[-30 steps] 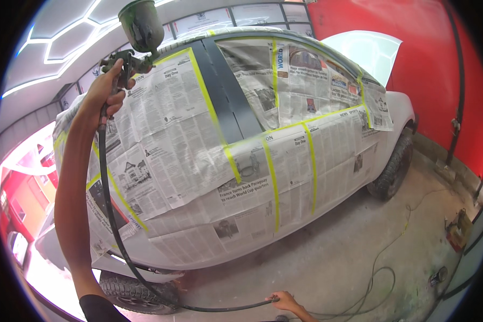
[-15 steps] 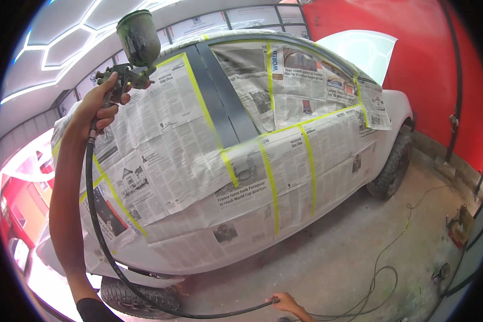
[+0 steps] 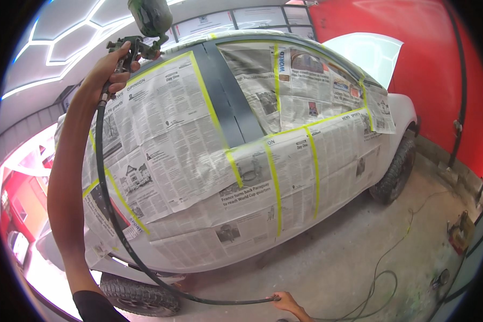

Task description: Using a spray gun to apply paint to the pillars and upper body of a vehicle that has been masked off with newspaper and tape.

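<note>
At the upper left, my left hand (image 3: 112, 70) is wrapped round the handle of a spray gun (image 3: 139, 47) with a dark paint cup on top. It is raised near the car's roof edge, its nozzle pointing right. A black air hose (image 3: 108, 198) hangs from the handle and curves down to my right hand (image 3: 286, 301), which grips it low in the picture. Newspaper sheets (image 3: 182, 150) and yellow masking tape (image 3: 276, 188) cover most of the white car's side (image 3: 198, 263). The bare door pillar (image 3: 225, 102) is grey.
The hose trails in loops (image 3: 394, 279) over the concrete floor (image 3: 327, 263). A dark can (image 3: 441, 278) and a reddish box-like object (image 3: 461, 233) lie at the right. A red wall (image 3: 424, 59) stands beyond the front wheel (image 3: 394, 172); the rear wheel (image 3: 139, 295) sits lower left.
My left hand and the spray gun have moved up and a little right along the roof edge. My right hand keeps its grip on the hose. The view has shifted slightly.
</note>
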Action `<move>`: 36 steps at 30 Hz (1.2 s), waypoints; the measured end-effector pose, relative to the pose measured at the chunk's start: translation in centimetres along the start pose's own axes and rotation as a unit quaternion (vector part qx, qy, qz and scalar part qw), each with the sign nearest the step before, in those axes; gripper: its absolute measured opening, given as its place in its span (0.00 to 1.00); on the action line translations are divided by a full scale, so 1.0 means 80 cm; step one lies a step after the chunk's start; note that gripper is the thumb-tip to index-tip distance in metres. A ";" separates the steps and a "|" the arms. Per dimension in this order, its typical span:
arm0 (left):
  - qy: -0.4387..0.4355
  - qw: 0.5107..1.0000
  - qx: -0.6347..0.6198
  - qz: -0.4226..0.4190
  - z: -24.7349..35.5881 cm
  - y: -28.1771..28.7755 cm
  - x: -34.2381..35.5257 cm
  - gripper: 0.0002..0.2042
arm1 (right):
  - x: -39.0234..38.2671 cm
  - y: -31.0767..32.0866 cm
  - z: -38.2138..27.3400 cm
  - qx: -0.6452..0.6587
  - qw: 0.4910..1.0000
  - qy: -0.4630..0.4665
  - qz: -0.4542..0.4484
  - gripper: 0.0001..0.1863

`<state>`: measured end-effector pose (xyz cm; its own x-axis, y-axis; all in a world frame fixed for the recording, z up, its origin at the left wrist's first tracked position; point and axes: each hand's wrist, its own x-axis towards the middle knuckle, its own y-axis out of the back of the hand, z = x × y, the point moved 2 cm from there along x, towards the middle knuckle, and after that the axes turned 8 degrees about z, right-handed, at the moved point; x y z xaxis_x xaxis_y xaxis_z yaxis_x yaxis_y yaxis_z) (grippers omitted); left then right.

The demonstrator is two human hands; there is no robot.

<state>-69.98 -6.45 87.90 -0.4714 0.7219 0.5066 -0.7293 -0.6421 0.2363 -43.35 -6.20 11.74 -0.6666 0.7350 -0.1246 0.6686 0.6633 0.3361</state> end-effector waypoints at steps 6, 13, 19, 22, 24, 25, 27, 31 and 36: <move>0.055 0.991 -0.063 -0.107 -0.003 -0.019 -0.009 0.18 | -0.004 -0.008 0.006 0.028 0.999 0.021 -0.008 0.15; -0.069 0.995 0.040 0.065 0.016 -0.021 0.023 0.20 | -0.003 -0.007 0.004 0.007 1.000 -0.007 -0.004 0.13; -0.033 0.998 0.024 0.052 0.011 -0.027 0.027 0.21 | 0.005 0.000 0.022 0.027 0.999 -0.026 0.001 0.15; 0.015 1.000 -0.025 -0.006 -0.005 -0.027 0.013 0.20 | 0.007 0.005 0.016 0.028 0.999 0.011 0.011 0.12; 0.036 0.998 -0.029 -0.039 -0.013 -0.026 0.006 0.20 | 0.005 0.010 0.008 0.005 1.000 -0.013 0.011 0.12; 0.034 0.998 -0.008 -0.053 -0.016 -0.031 -0.002 0.19 | 0.005 0.009 0.012 0.005 1.000 -0.014 0.012 0.12; 0.037 0.996 -0.006 -0.080 -0.021 -0.030 -0.004 0.19 | 0.005 0.006 0.018 0.006 1.000 -0.001 0.002 0.13; 0.013 0.996 -0.001 -0.090 -0.019 -0.029 0.003 0.19 | 0.004 0.002 0.010 -0.010 1.000 -0.003 -0.007 0.12; -0.039 0.998 0.040 0.038 -0.002 -0.033 0.018 0.19 | 0.006 -0.006 0.023 0.023 0.999 0.021 0.006 0.12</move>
<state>-68.77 -3.68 87.87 -0.4821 0.6494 0.5882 -0.6488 -0.7157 0.2584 -43.40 -5.93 9.79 -0.6703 0.7376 -0.0814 0.6910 0.6604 0.2940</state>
